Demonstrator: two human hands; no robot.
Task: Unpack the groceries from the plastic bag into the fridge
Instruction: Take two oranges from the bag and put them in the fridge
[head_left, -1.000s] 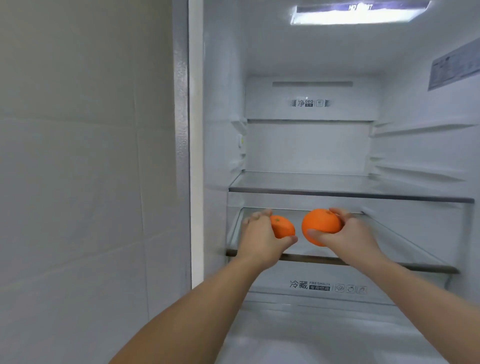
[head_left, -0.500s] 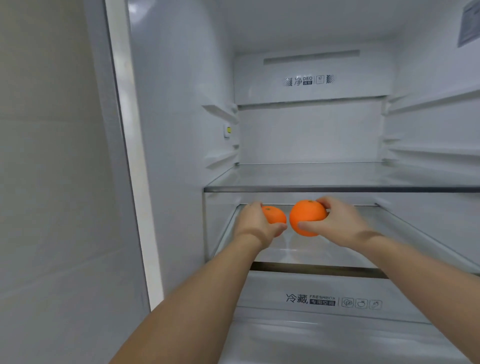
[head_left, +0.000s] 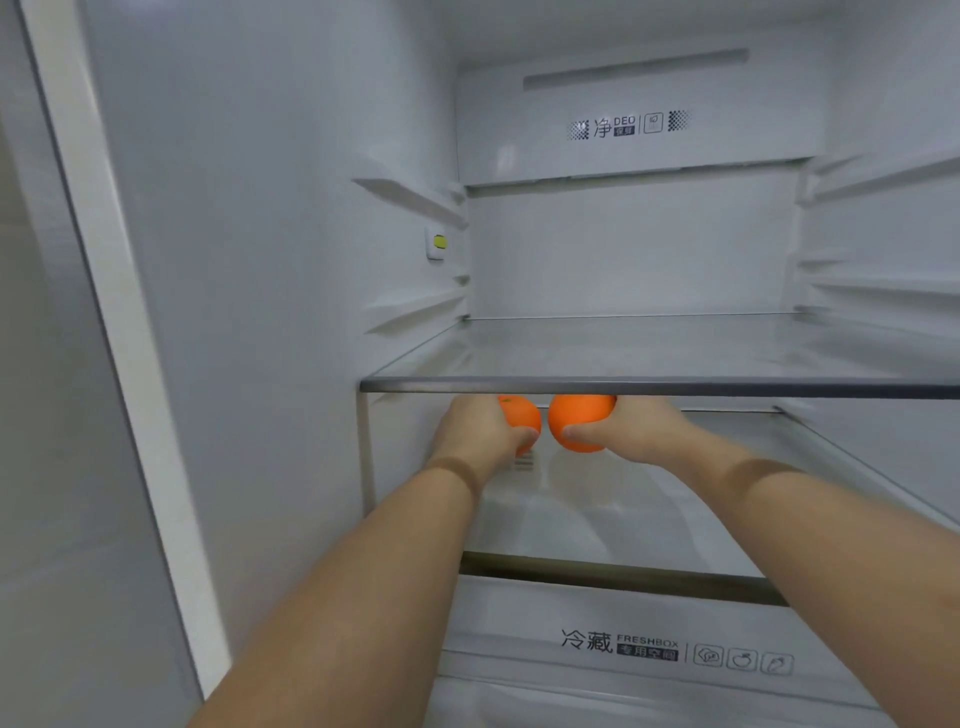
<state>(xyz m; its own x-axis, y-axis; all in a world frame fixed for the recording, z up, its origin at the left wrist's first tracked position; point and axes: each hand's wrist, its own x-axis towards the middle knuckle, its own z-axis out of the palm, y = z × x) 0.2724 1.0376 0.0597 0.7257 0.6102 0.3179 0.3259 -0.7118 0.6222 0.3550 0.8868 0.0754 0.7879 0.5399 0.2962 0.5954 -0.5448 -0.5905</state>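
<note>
Head view:
- Left hand (head_left: 478, 434): grip curled round the smaller orange (head_left: 521, 420); fruit shows at the thumb side.
- Right hand (head_left: 636, 431): grip wrapped round the larger orange (head_left: 581, 422); fruit juts left of the thumb.
- Oranges: just beside each other, under the upper glass shelf (head_left: 660, 387), above the lower glass shelf (head_left: 649, 519).
- Fridge (head_left: 291, 260): open.

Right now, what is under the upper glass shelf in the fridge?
Under the upper glass shelf, both hands hold oranges above the lower glass shelf: left hand on one orange, right hand on another orange. The shelf edge hides their tops.
</note>
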